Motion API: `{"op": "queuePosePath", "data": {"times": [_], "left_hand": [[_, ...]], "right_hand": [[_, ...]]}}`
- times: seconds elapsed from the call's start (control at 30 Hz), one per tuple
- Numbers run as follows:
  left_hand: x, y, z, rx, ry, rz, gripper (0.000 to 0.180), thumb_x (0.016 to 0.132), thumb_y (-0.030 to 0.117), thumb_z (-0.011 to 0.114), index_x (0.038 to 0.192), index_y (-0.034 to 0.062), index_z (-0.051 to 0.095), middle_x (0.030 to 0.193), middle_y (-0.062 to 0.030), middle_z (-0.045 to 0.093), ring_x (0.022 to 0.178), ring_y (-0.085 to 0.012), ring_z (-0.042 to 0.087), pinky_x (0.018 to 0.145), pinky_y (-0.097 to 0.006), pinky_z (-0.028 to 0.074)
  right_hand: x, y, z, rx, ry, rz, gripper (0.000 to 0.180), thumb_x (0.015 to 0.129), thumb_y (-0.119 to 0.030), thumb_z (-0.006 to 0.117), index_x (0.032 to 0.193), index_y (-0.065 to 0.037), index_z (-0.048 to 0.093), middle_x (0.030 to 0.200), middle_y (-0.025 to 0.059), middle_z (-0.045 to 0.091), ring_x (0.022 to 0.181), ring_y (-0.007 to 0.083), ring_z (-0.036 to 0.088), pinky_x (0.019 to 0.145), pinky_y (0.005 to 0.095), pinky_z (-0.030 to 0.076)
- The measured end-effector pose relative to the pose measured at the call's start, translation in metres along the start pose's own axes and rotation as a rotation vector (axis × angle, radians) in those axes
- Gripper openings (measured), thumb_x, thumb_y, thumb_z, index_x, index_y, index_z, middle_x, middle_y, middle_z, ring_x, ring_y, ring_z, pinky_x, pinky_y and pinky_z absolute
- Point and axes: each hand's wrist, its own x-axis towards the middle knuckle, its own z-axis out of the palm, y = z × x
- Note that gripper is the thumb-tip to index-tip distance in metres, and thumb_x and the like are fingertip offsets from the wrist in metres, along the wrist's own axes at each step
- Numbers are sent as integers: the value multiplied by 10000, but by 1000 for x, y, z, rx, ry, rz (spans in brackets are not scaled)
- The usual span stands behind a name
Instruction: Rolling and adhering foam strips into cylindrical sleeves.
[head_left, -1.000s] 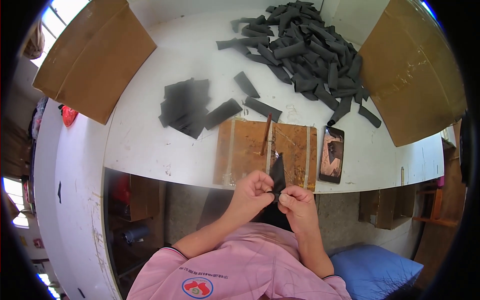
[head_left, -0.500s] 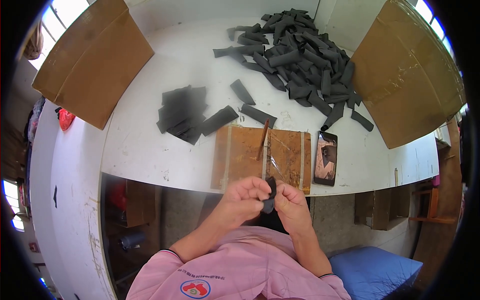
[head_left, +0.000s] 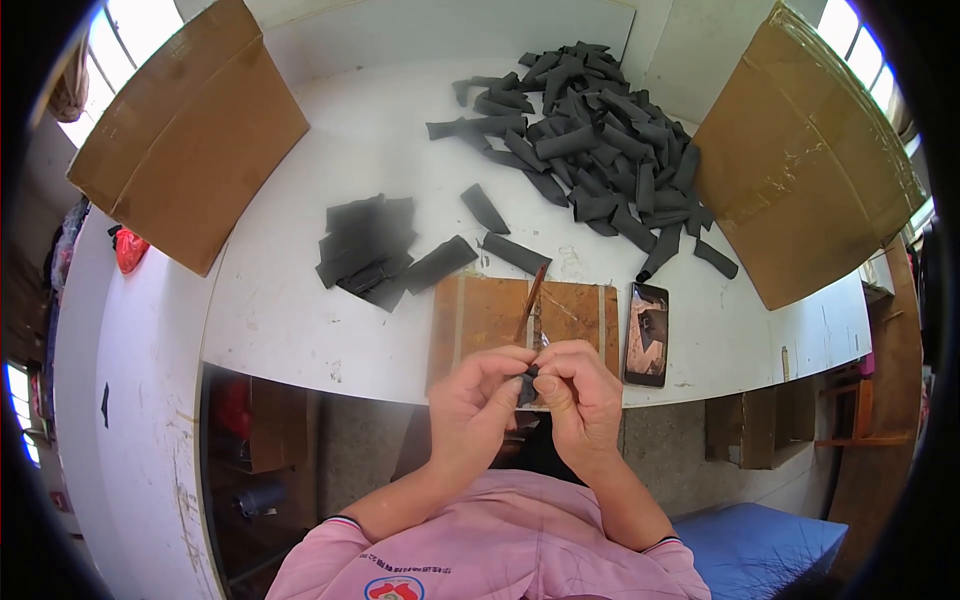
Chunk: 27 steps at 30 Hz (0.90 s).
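Both my hands are closed on a small dark grey fabric piece (head_left: pixel 526 389), just in front of the table's near edge. My left hand (head_left: pixel 472 402) pinches its left side between thumb and fingers. From the other side my right hand (head_left: pixel 582 402) grips it, thumb against forefinger; the fingers cover much of the piece. Beyond the hands lies a worn brown board (head_left: pixel 480 308) with pale strips, its near part hidden by them. A thin reddish-brown stick (head_left: pixel 532 301) rises from the board at a slant.
A large heap of dark grey fabric tubes (head_left: pixel 600 140) covers the back right. Flat dark pieces (head_left: pixel 365 240) are stacked at left, with a few loose tubes (head_left: pixel 516 254) between. A phone (head_left: pixel 647 335) lies right of the board. Cardboard panels (head_left: pixel 190 130) (head_left: pixel 815 150) flank the table.
Both hands have moved slightly forward, up to the board's near edge, and closed tighter around the fabric piece. Less of the piece shows now. The view has tilted a little.
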Motion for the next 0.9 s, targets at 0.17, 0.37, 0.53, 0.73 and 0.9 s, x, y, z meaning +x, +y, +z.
{"op": "queuePosePath", "data": {"times": [0.17, 0.37, 0.53, 0.73, 0.9], "left_hand": [[27, 20, -5, -212, -121, -48, 76, 782, -42, 519, 850, -15, 498, 803, -100, 591, 517, -41, 472, 402, -146, 349], [65, 46, -2, -1126, -697, -311, 232, 822, -26, 407, 1054, -43, 394, 949, -198, 543, 328, 0, 351, 328, -153, 247], [81, 20, -8, -1073, -500, -529, 354, 839, 92, 475, 1161, -30, 392, 765, -49, 542, 350, -14, 293, 342, -159, 231], [93, -12, -19, -1123, -54, -766, 243, 863, 61, 386, 1078, -22, 464, 555, 13, 427, 343, -24, 295, 335, -167, 241], [101, -3, -12, -1500, 0, -793, 211, 851, 36, 365, 1029, -22, 464, 556, 21, 416, 343, -33, 317, 317, -172, 237]], "right_hand": [[35, -20, -7, -137, -22, -50, 54, 762, -33, 531, 735, 3, 503, 697, 80, 443, 638, 195, 466, 564, 265, 376], [85, -37, -19, 149, -180, 115, 153, 823, -105, 504, 709, -7, 478, 632, 7, 437, 575, 84, 392, 512, 213, 316], [89, 16, -24, 377, -283, 550, 191, 852, -173, 485, 716, -41, 513, 592, -36, 438, 536, 48, 383, 482, 180, 304], [78, 45, -9, 549, -231, 661, 212, 848, -205, 488, 705, -51, 515, 591, -24, 457, 524, 57, 406, 489, 190, 324], [91, 37, -8, 476, -317, 606, 222, 846, -216, 490, 695, -54, 507, 595, -17, 467, 522, 62, 417, 495, 188, 334]]}}
